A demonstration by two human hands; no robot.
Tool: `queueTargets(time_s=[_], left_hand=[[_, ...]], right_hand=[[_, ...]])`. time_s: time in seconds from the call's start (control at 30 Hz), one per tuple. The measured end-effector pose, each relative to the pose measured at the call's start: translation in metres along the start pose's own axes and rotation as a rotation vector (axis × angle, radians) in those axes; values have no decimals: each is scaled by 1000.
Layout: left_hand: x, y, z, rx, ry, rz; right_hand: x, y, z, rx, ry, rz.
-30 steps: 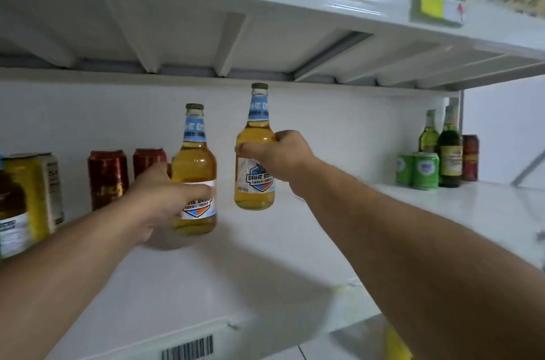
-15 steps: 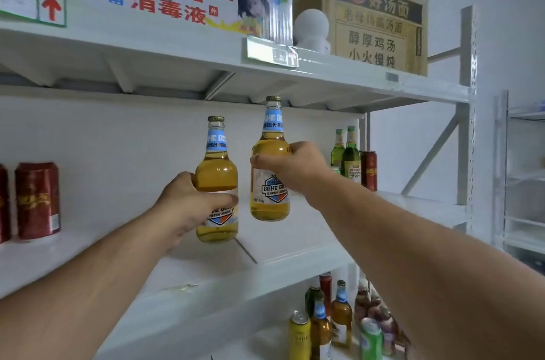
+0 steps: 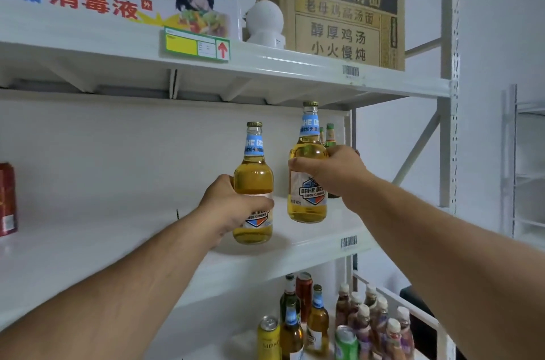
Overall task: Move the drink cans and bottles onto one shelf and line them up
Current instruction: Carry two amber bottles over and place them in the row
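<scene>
I am gripping one amber beer bottle (image 3: pixel 253 182) in my left hand (image 3: pixel 228 207), fingers wrapped round its lower body and over part of the label. I am gripping a second, matching bottle (image 3: pixel 308 171) in my right hand (image 3: pixel 333 171), fingers curled round its shoulder above the label. Both bottles are standing upright in the air over the middle shelf (image 3: pixel 295 250), the right one held higher; whether either base is touching the shelf I cannot tell. The two bottles are sitting just beside each other, apart. Behind my right hand, green bottles (image 3: pixel 330 135) are standing at the far end of the same shelf. A red can (image 3: pixel 7 199) is standing at its left edge. On the shelf below, mixed bottles and cans (image 3: pixel 339 321) are clustering together. A cardboard box (image 3: pixel 339 11) is resting on the top shelf.
</scene>
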State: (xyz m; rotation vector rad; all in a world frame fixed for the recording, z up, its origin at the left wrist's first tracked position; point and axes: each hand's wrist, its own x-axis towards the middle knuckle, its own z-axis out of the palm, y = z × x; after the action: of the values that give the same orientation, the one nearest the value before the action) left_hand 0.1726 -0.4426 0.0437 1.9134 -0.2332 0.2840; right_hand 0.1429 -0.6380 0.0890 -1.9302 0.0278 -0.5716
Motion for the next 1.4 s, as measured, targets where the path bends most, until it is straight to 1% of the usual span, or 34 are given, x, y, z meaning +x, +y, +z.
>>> queueTargets(time_s=[0.2,0.4,0.67,0.8,1.1,1.2,1.4], left_hand=[[42,-7,40,-12,-4,19],[91,-11,62,-1,16,15],[140,-13,73,13,85,-23],[162,-18,72,38,117,-41],[198,-7,68,93,265,-79],[210,-7,68,101,313,-87],[232,-22,72,78,398,-110]], right_hand=[[46,31,-6,7,12,-5],[101,47,-2,-13,3,-11],[166,54,12,-32,-33,-3],[197,54,27,-44,-87,-34],[265,58,64,-82,-187,-98],[283,61,77,-74,-208,-81],[312,75,108,-133,-233,-55]])
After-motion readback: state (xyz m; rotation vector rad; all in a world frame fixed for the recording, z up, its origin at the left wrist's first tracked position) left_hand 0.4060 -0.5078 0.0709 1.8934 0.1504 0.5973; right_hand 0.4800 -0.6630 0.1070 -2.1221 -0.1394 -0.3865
